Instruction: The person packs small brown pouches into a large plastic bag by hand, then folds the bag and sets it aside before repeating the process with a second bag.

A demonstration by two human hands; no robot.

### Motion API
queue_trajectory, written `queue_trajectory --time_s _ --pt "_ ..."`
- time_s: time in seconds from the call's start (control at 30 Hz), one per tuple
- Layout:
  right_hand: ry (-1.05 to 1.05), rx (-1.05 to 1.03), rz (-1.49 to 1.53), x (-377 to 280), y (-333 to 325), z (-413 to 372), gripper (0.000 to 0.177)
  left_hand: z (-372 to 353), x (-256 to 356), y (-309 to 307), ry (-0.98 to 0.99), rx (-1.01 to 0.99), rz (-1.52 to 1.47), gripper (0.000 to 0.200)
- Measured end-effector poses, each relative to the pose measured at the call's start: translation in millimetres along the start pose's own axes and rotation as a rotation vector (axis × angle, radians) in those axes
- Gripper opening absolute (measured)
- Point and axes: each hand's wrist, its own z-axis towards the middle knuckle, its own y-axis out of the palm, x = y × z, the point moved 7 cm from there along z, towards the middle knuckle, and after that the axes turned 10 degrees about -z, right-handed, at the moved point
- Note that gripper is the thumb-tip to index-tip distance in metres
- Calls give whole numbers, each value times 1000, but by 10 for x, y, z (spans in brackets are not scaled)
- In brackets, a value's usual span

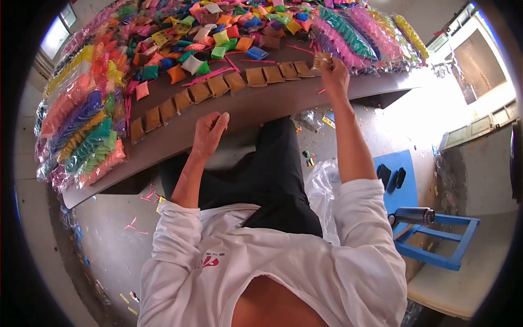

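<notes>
A curved row of small brown packets (218, 86) lies along the near edge of the brown table (261, 103). At the right end of that row, my right hand (335, 76) pinches a brown packet (322, 59) between thumb and fingers. My left hand (210, 133) is curled closed just off the table edge, below the middle of the row. Whatever its fingers might hold is hidden. Thin pink strips (210, 77) lie behind the row, between it and a large heap of loose colored packets (218, 38).
Clear bags of colored packets are stacked at the left (81, 120) and right (370, 35) of the table. To my right are a blue stool (436, 242) with a dark metallic flask (414, 215) and a blue board (400, 163) bearing dark objects. A clear plastic bag (322, 191) hangs beside my leg.
</notes>
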Motion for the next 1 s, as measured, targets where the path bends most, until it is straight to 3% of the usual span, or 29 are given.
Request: queue_trajectory --time_s 0.1,0.3,0.4,0.5,0.6,0.77,0.87,0.97,1.0 --pt "14 -127 -248 387 315 368 30 -9 24 0 -24 2 18 42" --pt "32 -378 -319 376 706 447 32 -27 -60 11 -58 16 15 40" --pt "110 -347 -374 313 615 378 34 -30 -37 15 -14 35 47 42" --pt "-34 -264 -404 172 471 339 34 -52 -7 25 5 54 99 41" --pt "-213 -174 -227 13 403 249 33 -69 36 63 54 62 143 38" --pt "-303 -221 -140 54 679 85 28 -94 134 102 202 61 285 32" --pt "-350 -163 -129 89 734 44 29 -82 154 63 152 0 318 33" --pt "-368 -151 -143 69 702 16 29 -59 223 -120 -18 -7 335 34" --pt "-376 -161 -158 39 689 10 29 -52 193 -273 23 43 360 35"
